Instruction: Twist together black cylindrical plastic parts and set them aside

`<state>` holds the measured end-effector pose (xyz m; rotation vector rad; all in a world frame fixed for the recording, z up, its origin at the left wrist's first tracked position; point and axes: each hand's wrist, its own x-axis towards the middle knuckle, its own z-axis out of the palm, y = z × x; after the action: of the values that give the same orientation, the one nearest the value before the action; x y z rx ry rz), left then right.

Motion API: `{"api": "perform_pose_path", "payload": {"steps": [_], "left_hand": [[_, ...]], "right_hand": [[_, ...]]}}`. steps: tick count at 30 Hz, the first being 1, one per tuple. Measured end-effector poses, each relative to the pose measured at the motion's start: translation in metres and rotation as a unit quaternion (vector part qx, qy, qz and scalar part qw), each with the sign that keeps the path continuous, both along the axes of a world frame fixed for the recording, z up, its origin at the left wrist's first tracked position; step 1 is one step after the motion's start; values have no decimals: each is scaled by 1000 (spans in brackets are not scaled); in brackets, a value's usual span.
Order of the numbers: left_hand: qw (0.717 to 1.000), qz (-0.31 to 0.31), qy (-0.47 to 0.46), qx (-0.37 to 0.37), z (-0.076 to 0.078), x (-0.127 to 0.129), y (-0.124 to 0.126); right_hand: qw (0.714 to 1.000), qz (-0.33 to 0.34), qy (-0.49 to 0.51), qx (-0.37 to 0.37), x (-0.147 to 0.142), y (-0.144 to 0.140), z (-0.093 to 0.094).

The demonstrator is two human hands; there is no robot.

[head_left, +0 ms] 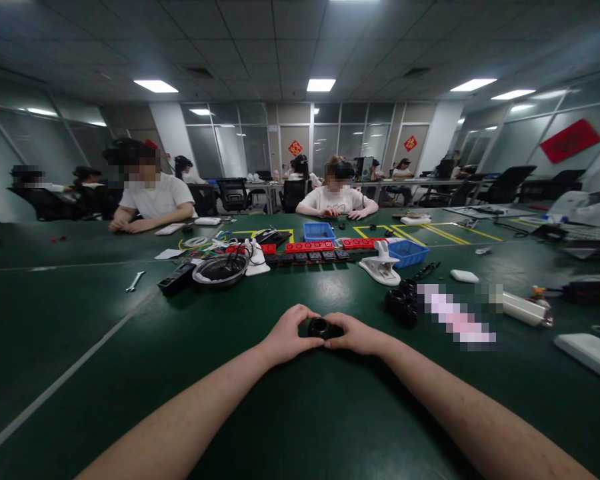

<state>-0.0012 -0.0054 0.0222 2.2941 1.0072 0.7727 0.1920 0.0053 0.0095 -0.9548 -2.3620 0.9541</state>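
Note:
A small round black part (319, 328) with an opening in its top sits on the green table (300, 413) in front of me. My left hand (291, 337) curls around its left side, thumb in front and fingers behind. From the right, my right hand (354, 333) closes on the same part in a like grip. The two hands' fingertips meet or nearly meet around it. What kind of part it is, I cannot make out. To the right stands a cluster of similar black round parts (403, 303).
Ahead lie a metal bowl (220, 275) with black cables, red socket strips (310, 247), a white clip base (381, 267) and a blue bin (409, 253). A wrench (135, 281) lies left; a cream cylinder (524, 309) lies right. Co-workers sit across the table.

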Motion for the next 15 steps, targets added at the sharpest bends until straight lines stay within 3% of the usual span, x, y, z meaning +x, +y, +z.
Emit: {"api": "perform_pose_path", "payload": {"steps": [9, 15], "left_hand": [[999, -1, 17, -37, -5, 0, 5], [999, -2, 27, -27, -3, 2, 4]], "right_hand": [[1000, 7, 9, -28, -1, 1, 4], [996, -63, -3, -60, -3, 1, 1]]}}
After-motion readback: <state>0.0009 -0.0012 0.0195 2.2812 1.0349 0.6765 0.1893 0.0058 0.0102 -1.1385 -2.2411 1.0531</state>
